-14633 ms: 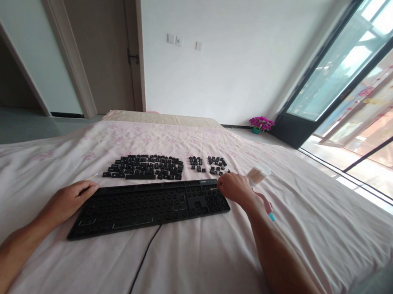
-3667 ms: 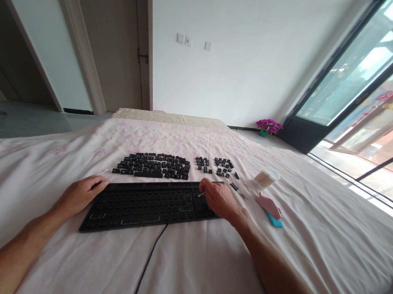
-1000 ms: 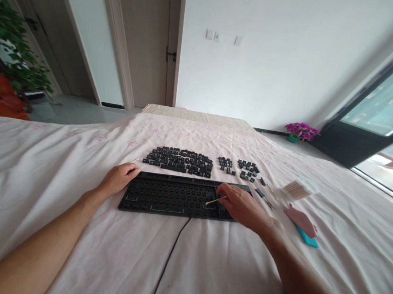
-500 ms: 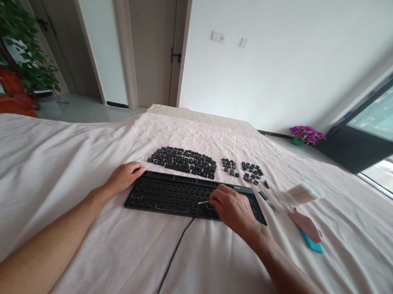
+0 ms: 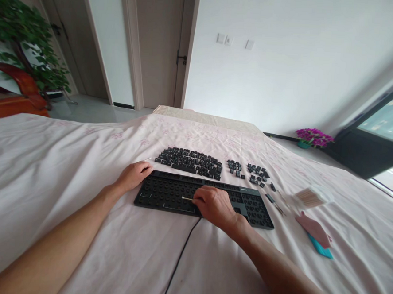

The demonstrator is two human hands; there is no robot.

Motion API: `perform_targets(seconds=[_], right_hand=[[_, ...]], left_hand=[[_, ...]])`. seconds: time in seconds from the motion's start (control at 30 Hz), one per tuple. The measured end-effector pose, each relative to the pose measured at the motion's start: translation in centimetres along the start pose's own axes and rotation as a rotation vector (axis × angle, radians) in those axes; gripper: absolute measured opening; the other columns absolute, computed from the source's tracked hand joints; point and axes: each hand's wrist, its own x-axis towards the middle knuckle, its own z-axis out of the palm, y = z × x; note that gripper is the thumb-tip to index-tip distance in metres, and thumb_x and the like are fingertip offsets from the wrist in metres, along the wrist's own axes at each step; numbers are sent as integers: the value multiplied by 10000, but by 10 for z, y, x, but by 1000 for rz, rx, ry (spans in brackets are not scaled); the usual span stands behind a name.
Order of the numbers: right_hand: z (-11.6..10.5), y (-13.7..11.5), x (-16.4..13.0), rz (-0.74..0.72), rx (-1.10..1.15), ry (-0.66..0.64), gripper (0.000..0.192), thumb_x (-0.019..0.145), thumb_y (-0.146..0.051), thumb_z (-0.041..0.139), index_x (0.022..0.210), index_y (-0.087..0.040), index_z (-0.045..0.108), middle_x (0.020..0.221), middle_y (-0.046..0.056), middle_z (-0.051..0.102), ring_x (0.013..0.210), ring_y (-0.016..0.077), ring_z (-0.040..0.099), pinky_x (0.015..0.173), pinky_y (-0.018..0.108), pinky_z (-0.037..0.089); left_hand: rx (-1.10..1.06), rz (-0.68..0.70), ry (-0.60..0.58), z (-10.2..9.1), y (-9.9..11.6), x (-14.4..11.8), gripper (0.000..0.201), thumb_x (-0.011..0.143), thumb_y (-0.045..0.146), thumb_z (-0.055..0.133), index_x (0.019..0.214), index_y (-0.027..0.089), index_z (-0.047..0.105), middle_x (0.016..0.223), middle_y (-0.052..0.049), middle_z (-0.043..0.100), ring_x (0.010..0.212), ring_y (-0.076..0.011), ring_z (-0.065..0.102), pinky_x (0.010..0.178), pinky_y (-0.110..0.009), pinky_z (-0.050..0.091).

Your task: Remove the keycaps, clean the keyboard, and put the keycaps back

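On a bed spread with a pale pink sheet (image 5: 65,165), the left hand (image 5: 134,175) rests flat, holding nothing, against the left end of a black keyboard stripped of its keycaps (image 5: 167,192). The right hand (image 5: 214,205) pinches a thin cotton swab (image 5: 187,199) over the lower rows. Short, light strokes between the switches seem best, with the frame braced. Loose black keycaps (image 5: 190,161) lie just behind.
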Motion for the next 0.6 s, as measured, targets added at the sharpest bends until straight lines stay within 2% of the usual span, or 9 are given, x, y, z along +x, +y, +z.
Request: perform_targets(seconds=[0.33,0.6], right_hand=[[-21,17,-9,123,-70,-87,119,804,-241,584,763,-255,694,821,-30,707,768,141,610,609,257,272],[-2,-12,8,3,9,-58,144,831,-247,556,762,-241,681,823,-29,711,764,124,615,597,245,281]], left_hand=[[-20,4,4,0,1,0,296,881,396,419,802,222,645,889,-14,700,837,-186,624,750,-250,424],[-20,7,13,-1,3,-1,291,876,389,425,808,224,654,895,-21,703,844,-198,633,751,-263,427]])
